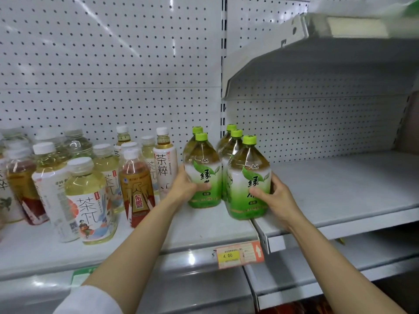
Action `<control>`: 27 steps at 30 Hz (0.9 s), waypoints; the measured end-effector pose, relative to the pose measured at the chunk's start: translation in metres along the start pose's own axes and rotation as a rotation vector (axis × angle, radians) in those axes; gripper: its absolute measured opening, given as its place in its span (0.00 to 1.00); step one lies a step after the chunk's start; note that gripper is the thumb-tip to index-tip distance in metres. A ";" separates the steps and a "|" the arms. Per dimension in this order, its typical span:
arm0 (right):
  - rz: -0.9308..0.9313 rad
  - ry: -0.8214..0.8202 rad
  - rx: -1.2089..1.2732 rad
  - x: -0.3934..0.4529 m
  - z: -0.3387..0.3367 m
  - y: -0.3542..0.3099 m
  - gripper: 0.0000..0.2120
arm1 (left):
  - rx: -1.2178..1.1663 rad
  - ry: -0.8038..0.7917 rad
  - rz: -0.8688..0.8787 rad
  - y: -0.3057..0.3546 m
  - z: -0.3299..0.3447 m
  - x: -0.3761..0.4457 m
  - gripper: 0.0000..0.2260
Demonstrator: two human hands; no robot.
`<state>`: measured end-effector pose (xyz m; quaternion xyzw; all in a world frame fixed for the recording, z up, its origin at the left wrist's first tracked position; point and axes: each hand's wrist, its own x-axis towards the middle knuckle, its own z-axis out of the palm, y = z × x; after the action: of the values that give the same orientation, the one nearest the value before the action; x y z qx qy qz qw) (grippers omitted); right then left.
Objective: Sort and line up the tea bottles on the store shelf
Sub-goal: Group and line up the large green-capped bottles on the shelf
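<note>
Several green-capped green tea bottles stand in two rows on the white shelf, near the upright divider. My left hand grips the front bottle of the left row from its left side. My right hand grips the front bottle of the right row from its right side. That bottle stands at the seam between two shelf boards. Behind these two, more green-capped bottles are partly hidden.
To the left stand several mixed white-capped tea bottles: a pale yellow one, a red-brown one and a tall white-labelled one. The right shelf board is bare. A price tag hangs on the front edge. A higher shelf overhangs at the right.
</note>
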<state>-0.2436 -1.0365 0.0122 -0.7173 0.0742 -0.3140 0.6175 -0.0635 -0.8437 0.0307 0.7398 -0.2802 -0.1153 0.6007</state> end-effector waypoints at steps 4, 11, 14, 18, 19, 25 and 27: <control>-0.015 0.032 -0.016 0.003 0.008 0.006 0.24 | -0.005 0.067 0.004 -0.007 0.006 0.005 0.42; -0.050 0.106 -0.159 -0.004 0.008 0.008 0.28 | 0.223 0.106 0.021 0.010 0.008 -0.014 0.41; -0.120 0.234 -0.315 -0.013 0.007 0.001 0.31 | 0.385 0.164 0.047 0.013 0.009 -0.020 0.38; -0.437 0.369 -0.714 -0.030 0.013 -0.015 0.29 | 0.590 0.271 0.222 0.018 0.011 -0.041 0.37; -0.549 0.342 -0.785 -0.034 0.017 -0.018 0.27 | 0.673 0.293 0.304 0.019 0.010 -0.050 0.39; -0.815 0.200 -0.990 -0.056 0.059 -0.028 0.22 | 1.203 0.344 0.661 0.025 -0.017 -0.105 0.32; -0.829 0.179 -0.985 -0.063 0.074 -0.029 0.21 | 1.264 0.347 0.705 0.021 -0.034 -0.119 0.27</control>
<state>-0.2620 -0.9369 0.0137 -0.8568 -0.0225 -0.5140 0.0353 -0.1492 -0.7523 0.0396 0.8183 -0.4149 0.3857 0.0975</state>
